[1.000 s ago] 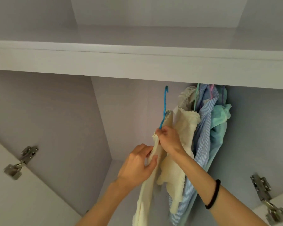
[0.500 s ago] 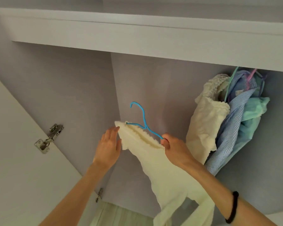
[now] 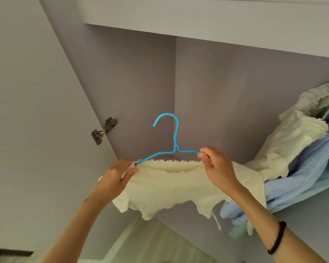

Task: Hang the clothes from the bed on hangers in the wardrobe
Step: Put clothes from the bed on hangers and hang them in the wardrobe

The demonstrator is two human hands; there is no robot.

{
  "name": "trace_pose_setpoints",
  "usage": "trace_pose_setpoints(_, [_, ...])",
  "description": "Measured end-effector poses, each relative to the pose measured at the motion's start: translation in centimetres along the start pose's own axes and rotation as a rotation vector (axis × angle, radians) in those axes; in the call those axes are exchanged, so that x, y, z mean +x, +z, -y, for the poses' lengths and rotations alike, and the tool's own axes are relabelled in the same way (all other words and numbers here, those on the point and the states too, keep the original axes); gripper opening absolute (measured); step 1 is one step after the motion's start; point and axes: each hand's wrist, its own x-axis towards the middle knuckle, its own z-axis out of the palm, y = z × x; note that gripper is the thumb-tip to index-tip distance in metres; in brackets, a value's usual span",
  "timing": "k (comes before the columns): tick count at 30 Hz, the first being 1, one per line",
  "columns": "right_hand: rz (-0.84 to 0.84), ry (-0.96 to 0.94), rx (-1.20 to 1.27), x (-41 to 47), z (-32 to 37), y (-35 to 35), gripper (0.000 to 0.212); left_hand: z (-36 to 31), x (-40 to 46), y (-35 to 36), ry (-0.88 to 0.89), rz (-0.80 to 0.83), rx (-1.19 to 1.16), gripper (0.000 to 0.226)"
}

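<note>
A cream ruffled top [image 3: 171, 188] is spread across a blue wire hanger [image 3: 176, 137] held up inside the wardrobe, hook pointing up and free of any rail. My left hand [image 3: 118, 175] pinches the top's left shoulder over the hanger's left arm. My right hand [image 3: 215, 166] grips the right shoulder and the hanger's right arm. At the right, a cream garment [image 3: 292, 137] and a blue striped shirt [image 3: 300, 179] hang bunched together.
The wardrobe's grey back wall [image 3: 226, 103] and a white shelf [image 3: 217, 23] above frame the space. The open left door [image 3: 27, 130] carries a metal hinge [image 3: 103, 130]. A light wooden floor [image 3: 150, 242] shows below. The hanging rail is hidden.
The hanger has turned level and faces me, with the top now spread across both arms. My left hand moved from touching the shoulder to pinching it. The view swung left, away from the hung clothes.
</note>
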Motion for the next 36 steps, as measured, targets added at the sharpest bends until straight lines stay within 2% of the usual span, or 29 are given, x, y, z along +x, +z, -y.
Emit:
trace_pose_setpoints(2, [0.057, -0.041, 0.037, 0.4, 0.4, 1.1, 0.043, 0.6, -2.1, -0.4, -0.045, -0.060, 0.009, 0.051])
trace_pose_setpoints(7, [0.225, -0.167, 0.153, 0.4, 2.1, 3.9, 0.045, -0.5, -8.3, -0.9, -0.179, -0.289, 0.058, 0.044])
trace_pose_setpoints(11, [0.392, -0.246, 0.261, -0.9, 4.9, 6.2, 0.036, -1.4, -14.5, -2.0, -0.341, -0.434, 0.150, 0.034])
trace_pose_setpoints(14, [0.505, -0.327, 0.319, -2.4, 8.0, 8.3, 0.032, -2.3, -19.6, -2.4, -0.488, -0.546, 0.221, 0.038])
trace_pose_setpoints(17, [0.587, -0.471, 0.319, -3.9, 12.0, 10.0, 0.041, -3.1, -25.0, -2.9, -0.604, -0.678, 0.187, 0.039])
trace_pose_setpoints(19, [0.601, -0.592, 0.319, -5.0, 15.1, 11.2, 0.047, -3.6, -28.9, -3.6, -0.683, -0.764, 0.123, 0.033])
trace_pose_setpoints(21, [0.618, -0.700, 0.331, -6.6, 18.5, 12.5, 0.048, -4.4, -33.1, -4.4, -0.794, -0.842, 0.070, 0.012])
trace_pose_setpoints(25, [0.739, -0.774, 0.337, -10.5, 24.8, 15.4, 0.039, -6.6, -41.0, -5.1, -1.049, -1.006, 0.062, 0.019])
trace_pose_setpoints(30, [0.850, -1.024, 0.404, -19.7, 31.7, 18.3, 0.056, -10.6, -50.9, -4.3, -1.287, -1.096, 0.147, 0.011])
trace_pose_setpoints(34, [1.021, -1.214, 0.416, -27.8, 35.9, 19.2, 0.031, -14.6, -57.7, -2.5, -1.483, -1.192, 0.282, 0.009])
trace_pose_setpoints(36, [1.090, -1.316, 0.408, -31.6, 37.7, 19.5, 0.026, -16.7, -60.2, -1.3, -1.615, -1.263, 0.315, 0.010])
